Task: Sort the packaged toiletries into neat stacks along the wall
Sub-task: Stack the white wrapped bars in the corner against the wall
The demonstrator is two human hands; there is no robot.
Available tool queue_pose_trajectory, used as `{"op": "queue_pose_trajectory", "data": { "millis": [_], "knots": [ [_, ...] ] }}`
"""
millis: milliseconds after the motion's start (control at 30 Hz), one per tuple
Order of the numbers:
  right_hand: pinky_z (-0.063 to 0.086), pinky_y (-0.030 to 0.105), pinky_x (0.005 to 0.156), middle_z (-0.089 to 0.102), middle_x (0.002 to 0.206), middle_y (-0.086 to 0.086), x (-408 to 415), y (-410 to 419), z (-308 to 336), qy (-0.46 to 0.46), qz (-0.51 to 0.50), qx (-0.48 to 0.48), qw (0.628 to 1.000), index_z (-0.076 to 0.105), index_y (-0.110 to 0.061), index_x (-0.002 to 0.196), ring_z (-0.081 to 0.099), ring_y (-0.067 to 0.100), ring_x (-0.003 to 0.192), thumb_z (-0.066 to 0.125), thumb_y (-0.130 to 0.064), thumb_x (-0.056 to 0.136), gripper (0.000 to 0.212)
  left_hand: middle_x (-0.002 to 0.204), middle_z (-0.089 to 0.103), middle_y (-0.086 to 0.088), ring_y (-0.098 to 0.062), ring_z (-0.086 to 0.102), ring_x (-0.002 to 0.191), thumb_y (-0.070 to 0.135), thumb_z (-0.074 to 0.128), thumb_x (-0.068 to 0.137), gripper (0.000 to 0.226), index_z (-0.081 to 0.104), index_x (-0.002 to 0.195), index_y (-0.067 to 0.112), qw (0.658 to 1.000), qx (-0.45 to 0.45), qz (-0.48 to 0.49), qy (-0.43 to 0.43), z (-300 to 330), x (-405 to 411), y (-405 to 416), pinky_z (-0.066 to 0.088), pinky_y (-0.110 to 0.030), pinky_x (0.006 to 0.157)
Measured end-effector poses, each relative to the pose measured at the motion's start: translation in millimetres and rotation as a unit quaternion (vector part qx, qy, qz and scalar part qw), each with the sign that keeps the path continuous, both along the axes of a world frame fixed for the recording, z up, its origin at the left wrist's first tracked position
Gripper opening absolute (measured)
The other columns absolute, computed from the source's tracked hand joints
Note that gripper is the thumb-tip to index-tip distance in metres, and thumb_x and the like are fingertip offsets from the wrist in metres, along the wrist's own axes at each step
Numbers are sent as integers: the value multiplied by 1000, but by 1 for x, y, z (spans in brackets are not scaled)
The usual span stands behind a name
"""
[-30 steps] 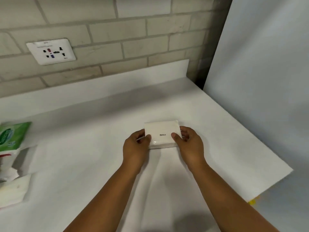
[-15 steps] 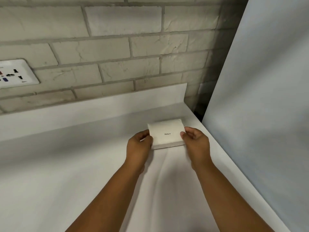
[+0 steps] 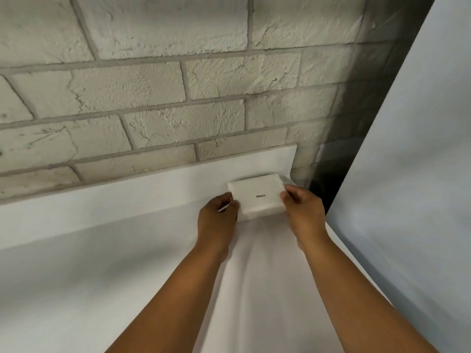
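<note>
A white tissue pack (image 3: 257,197) lies flat at the back right corner of the white counter (image 3: 102,263), against the low white upstand under the brick wall (image 3: 153,85). The left hand (image 3: 218,220) and right hand (image 3: 302,212) each have a curled-finger grip on its short ends.

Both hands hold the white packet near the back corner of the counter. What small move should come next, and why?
Probably a short push back, then release. The white packet lies flat on the counter, gripped at its ends by the left hand and right hand. Its far edge looks very near the white upstand below the brick wall; contact is unclear.
</note>
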State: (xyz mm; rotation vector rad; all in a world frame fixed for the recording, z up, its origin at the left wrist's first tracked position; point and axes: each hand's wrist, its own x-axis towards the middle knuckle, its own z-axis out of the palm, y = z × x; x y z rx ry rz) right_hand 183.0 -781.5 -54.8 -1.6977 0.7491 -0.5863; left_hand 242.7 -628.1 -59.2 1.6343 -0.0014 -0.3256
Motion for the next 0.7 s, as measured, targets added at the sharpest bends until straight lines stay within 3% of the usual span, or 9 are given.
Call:
{"op": "queue_pose_trajectory", "data": {
  "millis": [133,267,433,533,700],
  "knots": [
    [44,20,84,66,112,-3,16,-9,-2,-2,-4,-7,1000,64,-17,122,60,10,97,57,-19,94,28,106,72,2,-27,64,108,36,63,70,43,70,110,23,1000,-5,9,2,-1,10,-10,50,-46,98],
    [47,24,87,67,115,0,23,-14,-5,6,-5,-11,1000,64,-17,122,61,14,102,56,-20,95,28,104,72,6,-20,67,102,41,64,64,48,69,109,23,1000,-12,22,2,-4,13,-15,51,-45,96],
    [45,24,85,63,119,0,18,-13,-3,28,7,-34,999,61,-18,126,57,13,100,52,-26,97,31,106,71,2,-23,66,102,34,65,76,33,68,108,24,1000,1,22,0,2,8,-14,51,-45,97],
    [43,25,89,59,127,2,10,-8,4,55,4,-91,994,55,-18,130,56,19,112,51,-35,97,38,117,64,3,-16,61,104,32,63,88,37,60,123,19,999,30,22,-11,12,4,-6,47,-34,99],
    [46,38,103,60,127,2,-7,27,25,-16,7,-190,982,59,-18,127,55,19,119,59,-38,91,41,123,60,5,-14,56,110,35,60,91,40,58,127,17,997,55,29,-41,39,-13,23,46,-32,99]
  ]
}}
